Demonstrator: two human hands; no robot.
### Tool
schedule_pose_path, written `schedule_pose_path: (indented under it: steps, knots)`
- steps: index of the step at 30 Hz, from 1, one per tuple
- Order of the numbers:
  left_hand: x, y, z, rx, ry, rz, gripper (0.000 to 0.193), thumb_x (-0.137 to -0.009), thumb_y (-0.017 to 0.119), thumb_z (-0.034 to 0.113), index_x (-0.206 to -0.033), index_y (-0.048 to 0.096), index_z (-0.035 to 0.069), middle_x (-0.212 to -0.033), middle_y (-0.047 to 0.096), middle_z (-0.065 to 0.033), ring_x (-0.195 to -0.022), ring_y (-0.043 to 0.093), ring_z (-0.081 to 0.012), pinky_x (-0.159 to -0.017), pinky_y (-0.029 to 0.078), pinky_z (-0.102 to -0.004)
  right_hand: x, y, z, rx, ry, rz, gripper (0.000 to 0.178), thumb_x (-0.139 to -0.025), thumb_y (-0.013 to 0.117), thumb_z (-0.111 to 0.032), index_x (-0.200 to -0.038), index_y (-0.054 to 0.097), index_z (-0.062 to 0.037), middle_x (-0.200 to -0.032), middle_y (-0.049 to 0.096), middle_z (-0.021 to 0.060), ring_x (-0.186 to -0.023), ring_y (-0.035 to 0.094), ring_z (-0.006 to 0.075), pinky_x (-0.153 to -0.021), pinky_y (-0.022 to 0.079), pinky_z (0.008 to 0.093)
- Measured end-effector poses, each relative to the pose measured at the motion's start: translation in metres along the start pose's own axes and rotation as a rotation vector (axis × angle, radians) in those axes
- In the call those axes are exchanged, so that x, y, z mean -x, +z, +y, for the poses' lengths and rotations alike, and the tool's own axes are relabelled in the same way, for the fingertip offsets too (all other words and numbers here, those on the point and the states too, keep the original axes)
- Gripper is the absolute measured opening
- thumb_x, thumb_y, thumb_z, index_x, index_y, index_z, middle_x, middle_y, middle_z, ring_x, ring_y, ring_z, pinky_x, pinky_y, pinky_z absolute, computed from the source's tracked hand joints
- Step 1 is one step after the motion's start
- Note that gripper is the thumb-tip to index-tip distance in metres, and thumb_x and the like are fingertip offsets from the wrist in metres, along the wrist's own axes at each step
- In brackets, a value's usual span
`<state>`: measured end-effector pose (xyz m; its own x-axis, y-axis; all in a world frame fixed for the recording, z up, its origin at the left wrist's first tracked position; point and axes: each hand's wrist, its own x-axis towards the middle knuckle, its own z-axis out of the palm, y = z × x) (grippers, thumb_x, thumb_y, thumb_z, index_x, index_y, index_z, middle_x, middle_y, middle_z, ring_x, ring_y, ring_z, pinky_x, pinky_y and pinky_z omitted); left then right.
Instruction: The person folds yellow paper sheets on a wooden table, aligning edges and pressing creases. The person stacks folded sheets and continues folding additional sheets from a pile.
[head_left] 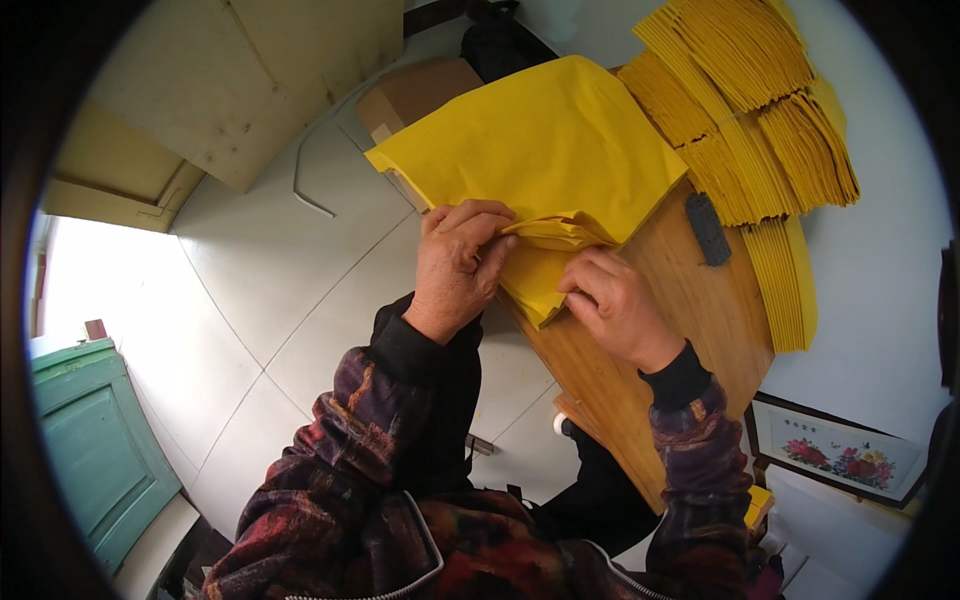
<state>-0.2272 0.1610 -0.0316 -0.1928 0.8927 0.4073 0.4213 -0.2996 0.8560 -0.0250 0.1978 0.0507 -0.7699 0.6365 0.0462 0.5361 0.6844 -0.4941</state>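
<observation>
L hand [455, 265] & R hand [620, 305] each pinch yellow cloth [550, 130] in fingers; gathered folds sit btwn hands, rest fwd, partly on tabletop [722, 310].

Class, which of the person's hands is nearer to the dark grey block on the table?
Right. The right hand is left of and below the dark grey block in the picture; the left hand is farther left.

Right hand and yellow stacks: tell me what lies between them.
In the head view, a dark grey block lies on the wooden tabletop between the right hand and the yellow stacks.
</observation>
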Motion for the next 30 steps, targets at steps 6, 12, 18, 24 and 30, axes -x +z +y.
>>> schedule_pose_path:
  steps: [6, 12, 18, 24, 30]
  knots:
    - [0.001, -0.001, 0.000, 0.004, 0.000, -0.004, 0.012, -0.080, 0.070, 0.007, -0.092, 0.068, 0.007, -0.102, 0.068, -0.0038, -0.093, 0.062, -0.0259, -0.093, 0.038, -0.0371, -0.003, -0.005, 0.003, -0.157, 0.124, -0.104, 0.013, -0.077, 0.065, 0.003, -0.087, 0.057, 0.0009, -0.088, 0.060, 0.0118, -0.081, 0.060, 0.0285, -0.070, 0.048, 0.0341]
    - [0.002, -0.001, 0.000, 0.008, 0.002, -0.004, 0.012, -0.081, 0.070, 0.008, -0.093, 0.068, 0.007, -0.102, 0.067, -0.0042, -0.094, 0.062, -0.0262, -0.094, 0.038, -0.0376, -0.003, -0.011, 0.004, -0.218, 0.151, -0.144, 0.011, -0.080, 0.067, 0.001, -0.087, 0.059, 0.0008, -0.087, 0.061, 0.0107, -0.077, 0.060, 0.0249, -0.068, 0.048, 0.0318]
    - [0.003, -0.001, 0.000, 0.012, 0.004, -0.002, 0.013, -0.080, 0.070, 0.008, -0.093, 0.068, 0.008, -0.102, 0.067, -0.0038, -0.094, 0.062, -0.0262, -0.093, 0.038, -0.0373, -0.005, -0.011, 0.004, -0.266, 0.131, -0.097, 0.007, -0.084, 0.065, -0.004, -0.086, 0.061, 0.0012, -0.080, 0.060, 0.0158, -0.073, 0.059, 0.0333, -0.064, 0.047, 0.0376]
    - [0.003, -0.002, 0.000, 0.018, 0.009, -0.004, 0.012, -0.080, 0.069, 0.008, -0.092, 0.067, 0.008, -0.102, 0.067, -0.0037, -0.093, 0.062, -0.0264, -0.093, 0.039, -0.0371, -0.004, -0.012, 0.002, -0.250, 0.158, -0.103, 0.007, -0.085, 0.063, -0.003, -0.089, 0.061, 0.0022, -0.080, 0.061, 0.0151, -0.072, 0.060, 0.0299, -0.064, 0.047, 0.0354]
    - [0.005, -0.002, 0.000, 0.023, 0.001, -0.014, 0.011, -0.082, 0.069, 0.009, -0.093, 0.067, 0.007, -0.102, 0.067, -0.0041, -0.093, 0.061, -0.0269, -0.093, 0.039, -0.0378, -0.005, -0.014, -0.008, -0.209, 0.196, -0.027, 0.007, -0.083, 0.062, 0.000, -0.089, 0.060, 0.0028, -0.081, 0.061, 0.0137, -0.070, 0.060, 0.0253, -0.063, 0.047, 0.0323]
